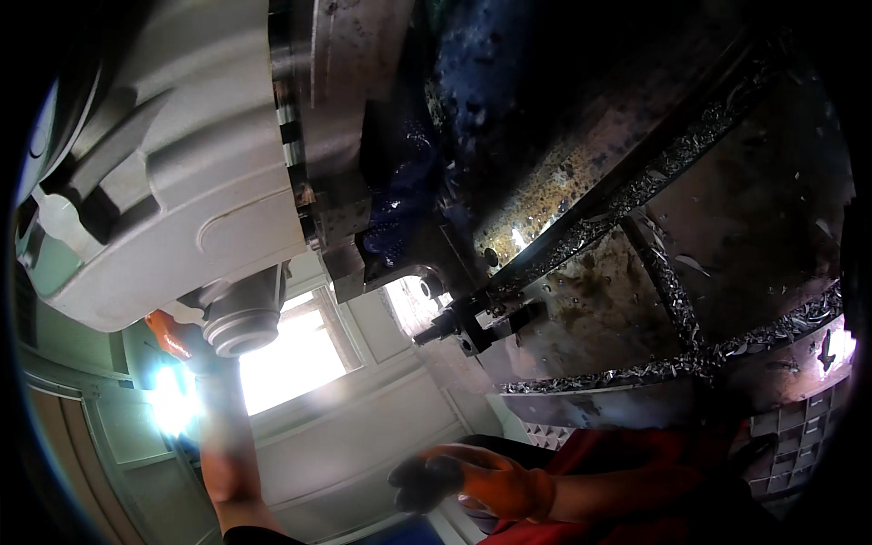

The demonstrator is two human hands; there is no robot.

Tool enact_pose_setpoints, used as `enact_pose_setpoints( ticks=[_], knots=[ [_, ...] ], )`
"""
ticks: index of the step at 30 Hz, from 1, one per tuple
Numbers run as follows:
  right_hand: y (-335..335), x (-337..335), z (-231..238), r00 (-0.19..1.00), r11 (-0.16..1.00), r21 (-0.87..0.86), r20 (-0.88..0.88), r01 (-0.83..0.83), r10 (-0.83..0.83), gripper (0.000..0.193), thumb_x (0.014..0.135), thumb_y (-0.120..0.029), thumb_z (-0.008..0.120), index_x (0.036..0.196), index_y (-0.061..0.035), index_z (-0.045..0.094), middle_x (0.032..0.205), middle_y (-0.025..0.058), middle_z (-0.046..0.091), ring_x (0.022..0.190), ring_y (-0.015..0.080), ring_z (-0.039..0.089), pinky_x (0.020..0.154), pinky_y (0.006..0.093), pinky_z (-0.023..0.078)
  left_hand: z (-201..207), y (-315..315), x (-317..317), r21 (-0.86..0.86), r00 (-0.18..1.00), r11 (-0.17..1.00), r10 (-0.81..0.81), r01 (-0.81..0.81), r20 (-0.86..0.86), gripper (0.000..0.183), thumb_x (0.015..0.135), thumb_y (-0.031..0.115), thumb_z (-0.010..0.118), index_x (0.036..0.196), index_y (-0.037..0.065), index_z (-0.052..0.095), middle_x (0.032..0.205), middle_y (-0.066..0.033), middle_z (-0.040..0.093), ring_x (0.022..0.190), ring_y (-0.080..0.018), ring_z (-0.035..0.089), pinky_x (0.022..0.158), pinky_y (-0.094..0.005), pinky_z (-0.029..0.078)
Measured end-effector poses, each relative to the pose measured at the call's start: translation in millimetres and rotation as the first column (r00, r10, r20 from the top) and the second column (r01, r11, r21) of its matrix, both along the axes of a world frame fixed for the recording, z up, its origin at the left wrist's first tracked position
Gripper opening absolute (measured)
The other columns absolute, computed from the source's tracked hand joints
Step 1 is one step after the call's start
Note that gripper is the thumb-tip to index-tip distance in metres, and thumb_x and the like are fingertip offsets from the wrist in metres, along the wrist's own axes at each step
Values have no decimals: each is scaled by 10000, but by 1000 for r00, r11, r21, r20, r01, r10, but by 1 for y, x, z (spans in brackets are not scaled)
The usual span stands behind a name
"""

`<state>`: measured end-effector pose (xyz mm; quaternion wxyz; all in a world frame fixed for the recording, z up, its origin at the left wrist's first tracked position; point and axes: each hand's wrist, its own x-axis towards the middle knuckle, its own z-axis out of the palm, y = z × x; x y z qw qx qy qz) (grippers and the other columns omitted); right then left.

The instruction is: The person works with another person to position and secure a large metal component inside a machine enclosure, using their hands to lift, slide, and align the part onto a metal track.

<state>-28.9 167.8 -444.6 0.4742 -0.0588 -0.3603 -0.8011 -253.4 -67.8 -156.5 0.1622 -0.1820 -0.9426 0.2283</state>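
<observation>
Head view, close, tilted up under the grey machine housing [173,173]

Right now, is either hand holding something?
The right hand, in an orange glove with dark fingers, holds nothing. The left hand reaches up beside the grey metal knob; whether it grips it cannot be told.

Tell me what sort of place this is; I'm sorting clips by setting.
Probably a machine shop, seen from inside a metal-cutting machine. A large grey casting is clamped in the machine, metal chips lie along the stained panels, and the left hand wears an orange work glove.
</observation>
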Motion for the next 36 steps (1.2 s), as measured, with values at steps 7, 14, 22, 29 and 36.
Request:
enact_pose_setpoints(
  ticks=[7,14,22,29,36],
  knots=[
    [12,-4,-1,999,997,67,-23,44,-42,336,1057,-144,421,1370,-41,488,1249,68,569,1132,135,580,990,284,473,-1,5,4,199,1000,980,10,-5,-25,570,917,329,636,1356,4,473,1218,-176,579,1092,-324,582,983,-480,430],
    [4,11,1,931,900,252,-177,357,-319,335,1038,-63,422,1363,-2,475,1294,97,531,1123,172,597,982,286,495,-2,3,4,-401,973,899,-221,176,-68,627,940,364,602,1425,24,397,1284,-173,549,1175,-312,562,1060,-484,382],
    [6,9,1,973,953,215,-131,213,-188,348,1008,-19,453,1354,6,476,1295,110,530,1126,187,600,964,286,509,-7,12,-3,-43,999,999,-28,26,-36,567,1007,393,478,1426,21,387,1306,-132,516,1148,-228,559,1006,-357,450],
    [11,3,-1,862,793,344,-264,503,-433,374,980,18,484,1353,8,475,1304,122,528,1133,207,605,972,297,511,-16,19,-7,39,987,989,-141,144,-74,491,954,333,586,1316,5,537,1170,-156,609,1071,-317,591,961,-466,453],
    [4,26,0,960,906,329,-166,268,-224,413,959,47,501,1369,13,467,1326,138,526,1167,219,596,975,302,510,3,-14,-8,-53,987,986,-157,156,-24,498,1021,338,458,1402,19,425,1286,-134,546,1134,-258,569,989,-400,463]
  ],
)
